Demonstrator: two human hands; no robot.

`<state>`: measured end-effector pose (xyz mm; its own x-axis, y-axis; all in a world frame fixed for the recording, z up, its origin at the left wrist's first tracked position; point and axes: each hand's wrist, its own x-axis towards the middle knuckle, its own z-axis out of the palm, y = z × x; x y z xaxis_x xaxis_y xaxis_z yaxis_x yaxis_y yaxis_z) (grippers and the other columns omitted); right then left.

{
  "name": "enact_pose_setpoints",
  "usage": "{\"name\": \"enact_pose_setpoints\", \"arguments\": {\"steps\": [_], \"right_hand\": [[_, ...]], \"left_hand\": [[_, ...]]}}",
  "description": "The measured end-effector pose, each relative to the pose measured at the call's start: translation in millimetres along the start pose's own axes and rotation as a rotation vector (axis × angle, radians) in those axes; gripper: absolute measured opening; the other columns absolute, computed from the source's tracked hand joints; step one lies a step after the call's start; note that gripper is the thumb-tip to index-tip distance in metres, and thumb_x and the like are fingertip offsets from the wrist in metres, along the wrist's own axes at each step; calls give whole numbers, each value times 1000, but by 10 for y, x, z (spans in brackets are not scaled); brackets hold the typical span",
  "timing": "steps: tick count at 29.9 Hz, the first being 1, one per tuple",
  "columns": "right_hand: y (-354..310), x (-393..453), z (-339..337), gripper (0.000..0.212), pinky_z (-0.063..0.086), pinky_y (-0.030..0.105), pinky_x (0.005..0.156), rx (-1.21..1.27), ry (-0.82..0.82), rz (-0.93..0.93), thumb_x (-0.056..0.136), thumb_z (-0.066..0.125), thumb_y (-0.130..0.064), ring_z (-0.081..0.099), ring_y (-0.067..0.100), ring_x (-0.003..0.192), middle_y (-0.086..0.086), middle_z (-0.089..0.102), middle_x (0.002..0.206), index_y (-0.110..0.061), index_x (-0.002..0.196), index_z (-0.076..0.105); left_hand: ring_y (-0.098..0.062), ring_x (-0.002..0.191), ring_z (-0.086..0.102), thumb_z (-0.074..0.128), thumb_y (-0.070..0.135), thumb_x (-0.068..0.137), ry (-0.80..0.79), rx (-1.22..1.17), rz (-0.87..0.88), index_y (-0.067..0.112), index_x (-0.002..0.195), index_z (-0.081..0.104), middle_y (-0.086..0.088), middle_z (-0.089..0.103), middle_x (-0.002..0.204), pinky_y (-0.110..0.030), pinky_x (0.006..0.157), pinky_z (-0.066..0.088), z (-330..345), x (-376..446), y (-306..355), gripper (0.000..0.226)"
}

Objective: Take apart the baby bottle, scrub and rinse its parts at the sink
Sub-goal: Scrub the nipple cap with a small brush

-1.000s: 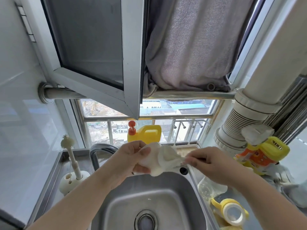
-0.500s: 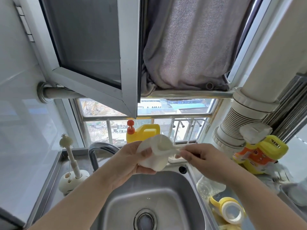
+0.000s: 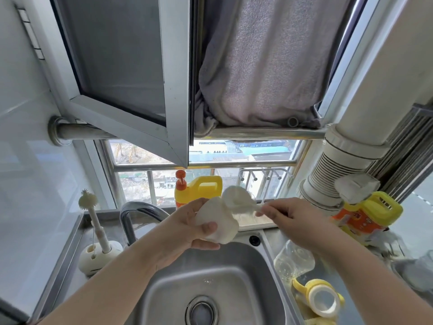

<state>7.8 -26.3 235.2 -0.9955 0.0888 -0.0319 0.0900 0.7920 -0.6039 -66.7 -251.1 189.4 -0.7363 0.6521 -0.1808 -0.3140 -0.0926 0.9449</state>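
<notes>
We see both hands raised above the back edge of the sink [image 3: 262, 266], close together with a white part between them. The left hand [image 3: 187, 228] grips a soft white piece [image 3: 220, 221], its thumb pressed across the front and the fingers curled behind. The right hand [image 3: 290, 219] pinches the thin stem of a rounded white head [image 3: 236, 198] that stands just above and against the white piece; what exactly this head is we cannot tell, as it is blurred. The clear bottle [image 3: 293, 259] lies on its side on the counter at the right edge of the sink, below the right wrist and well apart from either hand. Nearer the front right corner lies the yellow collar with handles [image 3: 321, 299], its white ring facing up. The tap [image 3: 138, 214] curves up at the back left of the sink, beside the left forearm. On the left strip of the counter a bottle brush [image 3: 93, 214] stands upright in its white holder [image 3: 98, 254]. A yellow jug [image 3: 206, 188] with an orange pump stands at the window ledge behind the hands, and another yellow jug [image 3: 367, 214] sits at the back right corner.
</notes>
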Motion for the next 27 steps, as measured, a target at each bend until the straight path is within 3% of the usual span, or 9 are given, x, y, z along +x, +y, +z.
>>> {"name": "enact_pose_setpoints", "arguments": {"steps": [4, 8, 10, 14, 18, 23, 27], "right_hand": [[-17, -43, 27, 23, 30, 13, 48, -7, -109, -38, 94, 50, -36, 38, 1, 46, -15, 45, 48, -30, 89, 71], [58, -13, -19, 22, 28, 14, 47, -17, -21, 36, 94, 50, -36, 34, 3, 42, -16, 45, 43, -32, 87, 70], [2, 0, 26, 22, 28, 14, 45, 48, -2, -23, 94, 50, -36, 32, 5, 42, -12, 42, 43, -34, 86, 70], [14, -26, -52, 22, 29, 14, 47, 29, -66, 35, 94, 51, -33, 34, 3, 43, -15, 44, 42, -29, 87, 71], [5, 15, -3, 22, 28, 13, 44, 43, -26, 6, 94, 50, -36, 34, 4, 42, -13, 44, 46, -33, 86, 70], [24, -20, -35, 27, 29, 15, 49, -35, -116, 24, 95, 49, -37, 36, 2, 44, -14, 42, 45, -24, 91, 72], [4, 16, 15, 24, 40, 26, 55, -12, -10, -12, 95, 46, -40, 47, 9, 51, -10, 56, 55, -35, 90, 70]], "left_hand": [[-28, 94, 67, 69, -11, 74, -39, 83, -17, 8, 108, 61, -12, 61, 106, -39, 72, 59, -22, -4, 22, 40], [-32, 95, 67, 78, 13, 70, 62, -64, -28, 12, 103, 64, -13, 65, 106, -41, 68, 60, -2, 17, 16, 36], [-31, 96, 68, 69, 23, 68, 96, -93, -16, 14, 103, 65, -11, 69, 104, -40, 69, 60, 18, 44, 26, 36], [-23, 88, 69, 70, 12, 69, 26, 115, -6, 8, 104, 67, -9, 71, 96, -32, 65, 59, -32, 30, 45, 36], [-20, 84, 69, 66, -6, 78, 12, 126, 10, 11, 102, 68, -5, 71, 91, -28, 61, 58, 15, 49, 2, 30], [-21, 75, 67, 57, 15, 90, 104, 139, 25, 5, 97, 68, -12, 67, 92, -29, 58, 58, 42, 52, 10, 17], [-15, 75, 65, 55, 2, 89, 25, 139, 20, -6, 101, 64, -12, 65, 93, -27, 56, 57, 86, 38, -30, 16]]}}
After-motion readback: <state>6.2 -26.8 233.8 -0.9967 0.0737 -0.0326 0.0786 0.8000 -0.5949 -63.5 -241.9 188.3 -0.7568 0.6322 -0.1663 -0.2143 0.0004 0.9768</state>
